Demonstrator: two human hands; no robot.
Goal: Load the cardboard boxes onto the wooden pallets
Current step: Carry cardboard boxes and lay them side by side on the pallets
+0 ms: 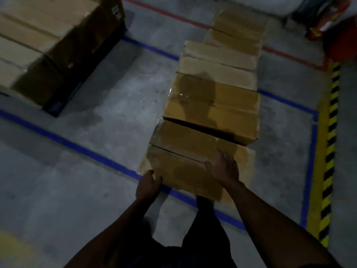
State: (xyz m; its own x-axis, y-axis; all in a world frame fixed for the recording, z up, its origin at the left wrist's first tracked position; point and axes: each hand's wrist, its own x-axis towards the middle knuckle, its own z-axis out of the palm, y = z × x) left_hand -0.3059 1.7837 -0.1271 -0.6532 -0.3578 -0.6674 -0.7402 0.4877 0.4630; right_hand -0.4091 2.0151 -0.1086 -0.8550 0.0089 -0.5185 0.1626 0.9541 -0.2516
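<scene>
A row of brown cardboard boxes runs away from me across the grey floor. On the nearest box [179, 161], my left hand [147, 185] grips the near left corner. My right hand [224, 169] lies flat on that box's top, towards its right side, fingers spread. Behind it sits a second box [212, 107] with shiny tape, then further boxes [218, 60] in a line. A stack of loaded boxes [44, 35] stands at the upper left on a dark pallet [63, 101], well apart from my hands.
Blue tape lines [87, 151] mark a bay on the concrete floor. A yellow-and-black hazard stripe [328, 151] runs down the right side. A red line [289, 55] crosses behind the boxes. A person's legs [318, 14] and a red object [342, 45] stand at the top right.
</scene>
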